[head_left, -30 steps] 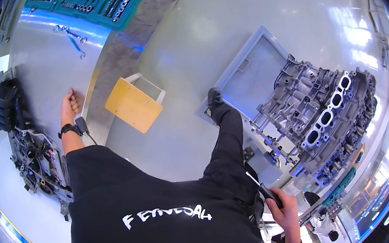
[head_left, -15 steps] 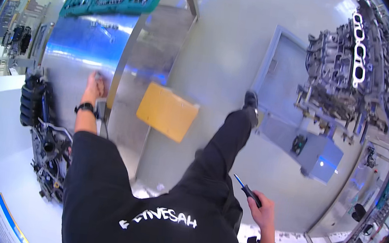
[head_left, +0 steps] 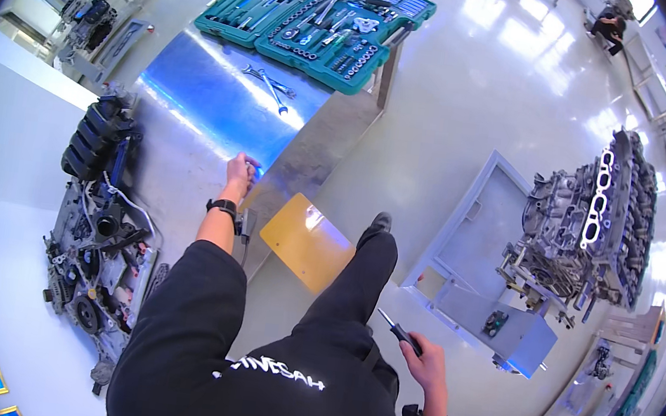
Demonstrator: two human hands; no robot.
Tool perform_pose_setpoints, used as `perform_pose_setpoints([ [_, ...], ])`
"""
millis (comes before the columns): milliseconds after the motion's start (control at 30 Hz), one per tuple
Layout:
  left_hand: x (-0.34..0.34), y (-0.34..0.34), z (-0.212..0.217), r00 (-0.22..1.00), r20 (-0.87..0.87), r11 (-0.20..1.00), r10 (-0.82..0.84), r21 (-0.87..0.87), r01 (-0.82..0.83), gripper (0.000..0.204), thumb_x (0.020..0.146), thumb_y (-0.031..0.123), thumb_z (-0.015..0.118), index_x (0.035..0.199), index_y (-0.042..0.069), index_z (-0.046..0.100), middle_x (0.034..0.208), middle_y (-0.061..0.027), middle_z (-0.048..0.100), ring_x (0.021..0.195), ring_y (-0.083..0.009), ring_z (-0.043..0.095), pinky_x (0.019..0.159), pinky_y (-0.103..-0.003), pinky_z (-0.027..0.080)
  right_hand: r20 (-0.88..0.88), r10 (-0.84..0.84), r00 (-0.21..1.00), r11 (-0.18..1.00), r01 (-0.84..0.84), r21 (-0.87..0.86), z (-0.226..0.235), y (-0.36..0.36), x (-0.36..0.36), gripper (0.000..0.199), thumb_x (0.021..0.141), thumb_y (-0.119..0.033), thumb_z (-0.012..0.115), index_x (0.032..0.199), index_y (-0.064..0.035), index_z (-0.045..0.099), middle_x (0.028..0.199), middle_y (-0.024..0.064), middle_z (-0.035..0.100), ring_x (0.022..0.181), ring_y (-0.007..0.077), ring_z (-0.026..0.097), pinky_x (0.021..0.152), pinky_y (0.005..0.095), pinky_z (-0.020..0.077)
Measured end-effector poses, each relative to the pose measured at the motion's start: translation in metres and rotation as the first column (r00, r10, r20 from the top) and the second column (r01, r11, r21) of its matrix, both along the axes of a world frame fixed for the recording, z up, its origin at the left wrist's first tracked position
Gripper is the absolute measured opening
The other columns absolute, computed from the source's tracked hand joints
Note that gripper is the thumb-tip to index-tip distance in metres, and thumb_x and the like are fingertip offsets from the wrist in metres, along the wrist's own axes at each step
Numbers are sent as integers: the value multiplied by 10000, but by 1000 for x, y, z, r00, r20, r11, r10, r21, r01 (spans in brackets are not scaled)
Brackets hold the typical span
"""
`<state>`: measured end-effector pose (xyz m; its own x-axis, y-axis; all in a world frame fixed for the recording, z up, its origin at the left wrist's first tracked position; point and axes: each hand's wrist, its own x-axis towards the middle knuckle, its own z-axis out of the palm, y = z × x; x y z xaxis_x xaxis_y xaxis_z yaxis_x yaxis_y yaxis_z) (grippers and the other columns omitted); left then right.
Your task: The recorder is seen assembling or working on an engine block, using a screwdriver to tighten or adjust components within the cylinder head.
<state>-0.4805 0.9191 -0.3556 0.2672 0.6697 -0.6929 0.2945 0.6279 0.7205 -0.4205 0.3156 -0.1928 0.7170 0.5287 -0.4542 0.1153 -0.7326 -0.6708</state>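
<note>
In my right hand (head_left: pixel 427 364) is a screwdriver (head_left: pixel 403 338) with a black handle, its thin shaft pointing up and to the left. My left hand (head_left: pixel 241 173) is over the near edge of the metal-topped workbench (head_left: pixel 224 82); its fingers are curled, and whatever small thing they may hold is too small to make out. Beyond it, a few wrenches (head_left: pixel 271 88) lie on the bench top. A green tool case (head_left: pixel 316 73) full of sockets and tools lies spread out at the bench's far end.
Left of the bench stands an engine (head_left: pixel 98 262) with black plastic parts. On the right another engine (head_left: pixel 589 223) rests on a grey stand (head_left: pixel 495 311) over the floor. A yellow board (head_left: pixel 308 242) juts out beside the bench near my leg. Far off, a person (head_left: pixel 608 30) crouches.
My view has swung left and up, bringing the whole tool case and the wrenches into clearer sight. My left hand stays near the bench edge; the screwdriver remains in my right hand.
</note>
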Motion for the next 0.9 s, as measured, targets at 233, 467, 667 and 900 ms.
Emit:
perform_pose_setpoints([
  [233,-5,5,17,985,83,988,-152,51,148,320,849,201,420,901,-6,657,566,-40,542,346,-97,324,323,-274,205,7,272,962,951,-270,150,-23,89,119,294,891,-223,727,1090,-9,699,799,147,709,672,247,680,632,330,512],
  [467,87,-21,99,909,211,932,-360,43,359,218,1004,244,562,976,40,634,728,35,513,619,-82,477,563,-252,406,-245,199,949,974,-219,-54,1,213,260,345,913,-284,698,1125,-12,687,816,210,710,706,311,698,674,377,530],
  [667,220,131,122,720,-469,459,-512,559,691,152,889,89,622,1013,68,709,909,-103,663,826,-206,646,764,-320,520,-120,374,920,926,-377,-3,16,257,358,344,920,-268,694,1135,-1,673,829,233,705,703,318,699,666,384,531],
  [900,274,185,86,728,-631,143,-269,721,678,234,814,14,584,1010,61,703,942,-149,645,926,-348,648,826,-428,531,-28,276,961,961,-276,-24,12,242,399,317,904,-236,695,1114,1,676,787,213,691,684,344,680,665,394,520],
])
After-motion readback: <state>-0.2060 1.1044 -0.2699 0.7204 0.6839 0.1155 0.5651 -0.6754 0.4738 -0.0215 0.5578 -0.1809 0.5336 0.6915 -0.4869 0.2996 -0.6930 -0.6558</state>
